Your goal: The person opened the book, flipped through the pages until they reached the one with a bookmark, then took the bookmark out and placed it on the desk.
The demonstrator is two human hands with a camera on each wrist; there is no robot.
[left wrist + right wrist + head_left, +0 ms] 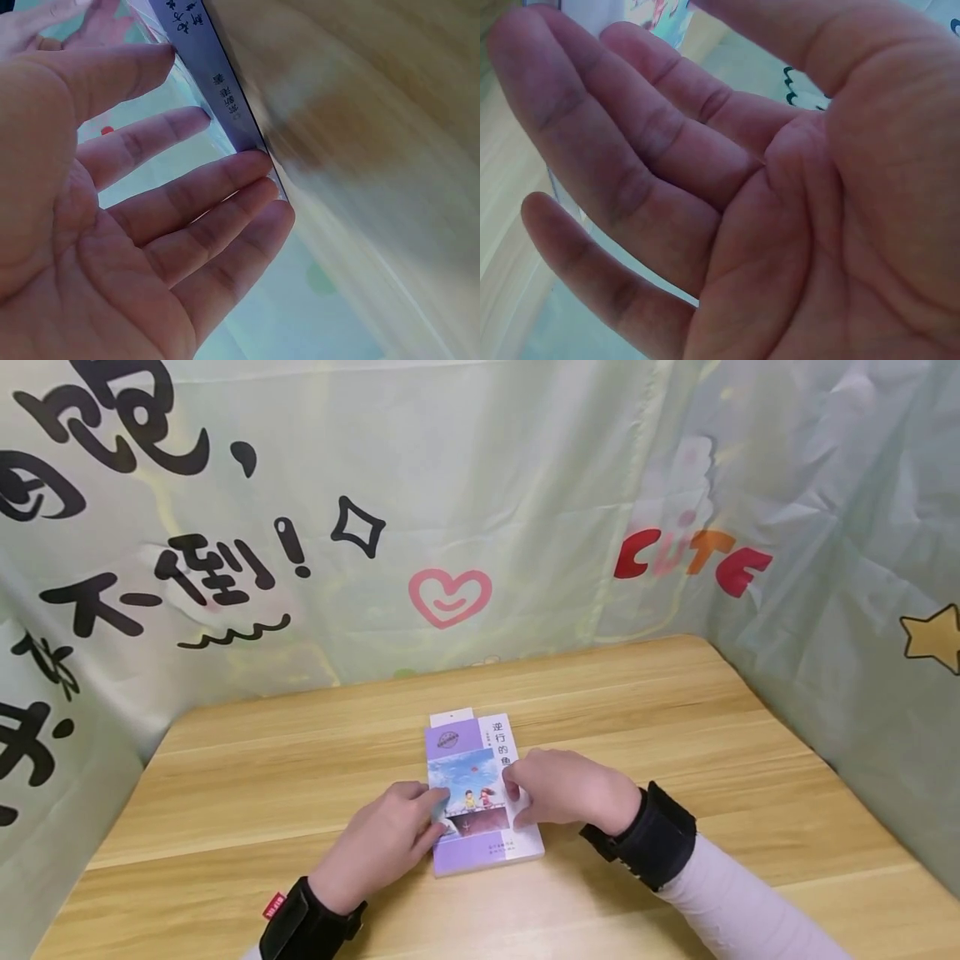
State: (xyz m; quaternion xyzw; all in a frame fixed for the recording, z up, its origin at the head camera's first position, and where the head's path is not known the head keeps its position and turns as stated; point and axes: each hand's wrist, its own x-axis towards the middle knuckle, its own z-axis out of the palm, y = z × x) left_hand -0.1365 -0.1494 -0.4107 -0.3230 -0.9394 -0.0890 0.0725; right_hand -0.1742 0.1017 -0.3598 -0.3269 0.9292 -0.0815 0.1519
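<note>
A book (468, 777) with a purple and white cover, showing sky and two cartoon figures, lies flat on the wooden table. My left hand (378, 839) is at its left side, thumb and a finger at the cover's edge. In the left wrist view, the fingertips touch the purple spine (221, 86). At the right edge is my right hand (566, 789), fingers loosely bent over the white strip of the cover. Part of the book shows beyond those fingers in the right wrist view; whether they press on it is hidden.
A white tab (452, 717) with a small dark dot sticks out past the book's top edge. The wooden table (300, 760) stretches out around the book. Printed fabric (525, 485) hangs behind the table and along both sides.
</note>
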